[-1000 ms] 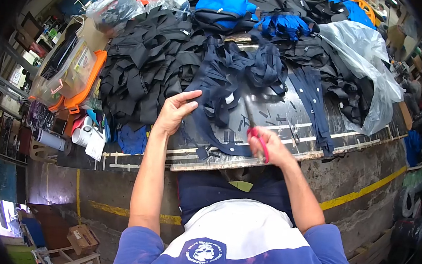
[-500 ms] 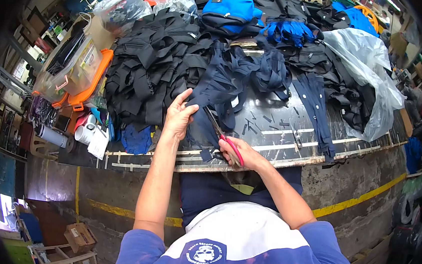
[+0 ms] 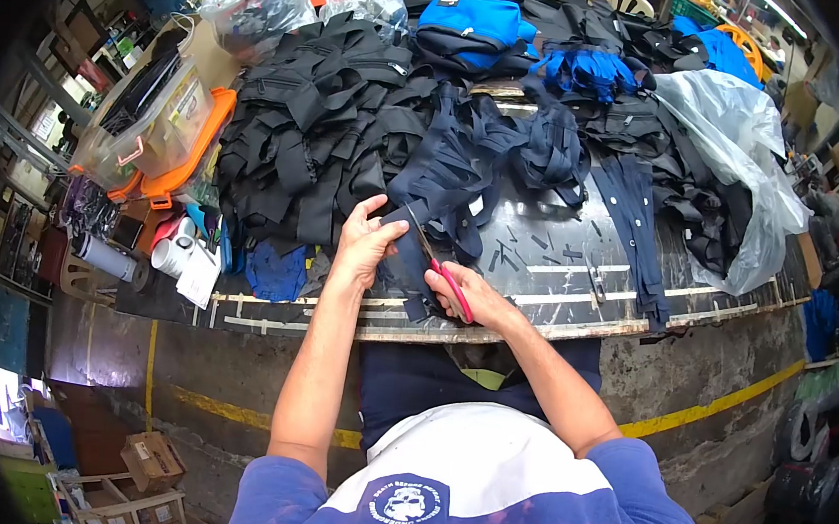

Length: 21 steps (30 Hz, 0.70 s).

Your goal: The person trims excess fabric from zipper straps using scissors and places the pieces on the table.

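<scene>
Where the dark worktable [image 3: 536,208] spreads in front of the wearer, a broad heap of black fabric [image 3: 289,156] fills its left half, and a smaller tangle of navy webbing [image 3: 455,145] lies just to the right of that heap. Between the tangle and the near edge are the two bare hands. The left hand [image 3: 369,243] has its thumb and forefinger pinching a strip, the forefinger pointing away from the body; the state of its remaining fingers cannot be told. The right hand [image 3: 465,292] has its fingers curled around the handles of red-handled scissors [image 3: 438,267], whose blades slant up to the strip beside the left thumb. The navy strip [image 3: 400,214] lies between the left fingertips and the blades; whether these have closed on it is too small to tell. Smallest are the dark offcuts [image 3: 541,242] scattered on the tabletop.

For a clean cut, the strip is best kept taut, the blades set square across it, and the left thumb held clear of their path.

Compared with one second earlier, when the scissors were blurred and well apart from the left hand, the blades now reach the strip and the hands are closer together.
</scene>
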Available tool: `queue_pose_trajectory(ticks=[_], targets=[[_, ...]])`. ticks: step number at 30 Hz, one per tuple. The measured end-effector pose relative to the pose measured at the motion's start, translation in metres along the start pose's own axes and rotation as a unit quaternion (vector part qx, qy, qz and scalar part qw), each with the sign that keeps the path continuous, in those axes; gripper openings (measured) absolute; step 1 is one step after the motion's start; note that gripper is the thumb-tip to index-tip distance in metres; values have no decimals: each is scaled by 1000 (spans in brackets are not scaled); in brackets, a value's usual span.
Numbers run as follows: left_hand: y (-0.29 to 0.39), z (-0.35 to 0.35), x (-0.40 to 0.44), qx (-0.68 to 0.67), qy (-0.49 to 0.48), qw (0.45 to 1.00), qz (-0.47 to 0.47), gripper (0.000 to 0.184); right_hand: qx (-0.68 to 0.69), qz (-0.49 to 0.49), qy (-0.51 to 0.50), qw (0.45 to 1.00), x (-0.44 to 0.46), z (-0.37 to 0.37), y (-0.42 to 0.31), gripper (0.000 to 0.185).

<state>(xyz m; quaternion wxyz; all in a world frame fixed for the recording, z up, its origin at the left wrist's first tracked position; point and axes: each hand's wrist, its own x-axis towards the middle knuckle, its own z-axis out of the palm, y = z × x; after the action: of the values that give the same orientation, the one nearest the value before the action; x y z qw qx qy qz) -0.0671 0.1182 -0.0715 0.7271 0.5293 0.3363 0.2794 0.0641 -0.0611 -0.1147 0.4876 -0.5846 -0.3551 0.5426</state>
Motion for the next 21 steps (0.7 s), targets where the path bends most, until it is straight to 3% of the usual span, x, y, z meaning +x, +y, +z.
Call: queue_pose_trajectory(ticks=[21], targets=[[3,4,2,28,-5,1000,12,76,-2,-13,36,999,-7,6,1,45]])
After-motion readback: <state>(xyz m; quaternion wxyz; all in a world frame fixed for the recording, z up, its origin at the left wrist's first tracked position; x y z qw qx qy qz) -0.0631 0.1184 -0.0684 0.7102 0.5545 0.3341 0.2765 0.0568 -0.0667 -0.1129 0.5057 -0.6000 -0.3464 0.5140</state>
